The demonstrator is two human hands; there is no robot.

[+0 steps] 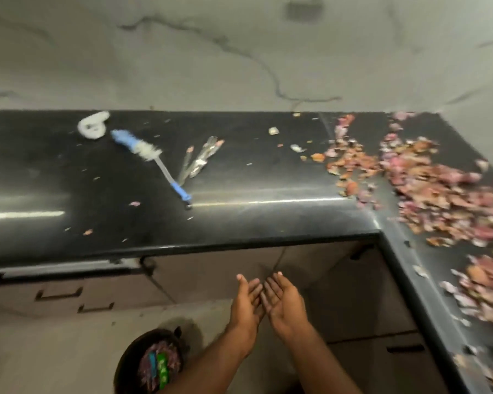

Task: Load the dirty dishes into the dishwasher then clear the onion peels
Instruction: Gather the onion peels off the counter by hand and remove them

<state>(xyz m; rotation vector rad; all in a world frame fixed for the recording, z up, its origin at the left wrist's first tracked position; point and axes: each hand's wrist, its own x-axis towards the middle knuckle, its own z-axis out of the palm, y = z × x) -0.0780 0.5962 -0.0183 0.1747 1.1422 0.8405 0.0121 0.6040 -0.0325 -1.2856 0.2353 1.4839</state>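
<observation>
1. I see both hands held out below the desk edge, palms up and side by side: the left hand and the right hand are spread, fingers straight and almost touching, holding nothing. Cupped this loosely, they would let thin peels slip through the gap between them.

2. The bin stands on the floor to the left of my arms, with peels and wrappers already in it. It is well apart from the heap, so I judge any carried handful could shed scraps onto the floor on the way.

3. The onion peels lie thick on the right wing of the desk, spreading past the corner. Sweeping them toward the edge too fast would scatter them over the front.

4. Cutlery and a bottle brush lie further left on the desk, with stray flakes around them. I could easily overlook that cutlery; no dishwasher is in view, so I cannot tell how far loading stands.
</observation>
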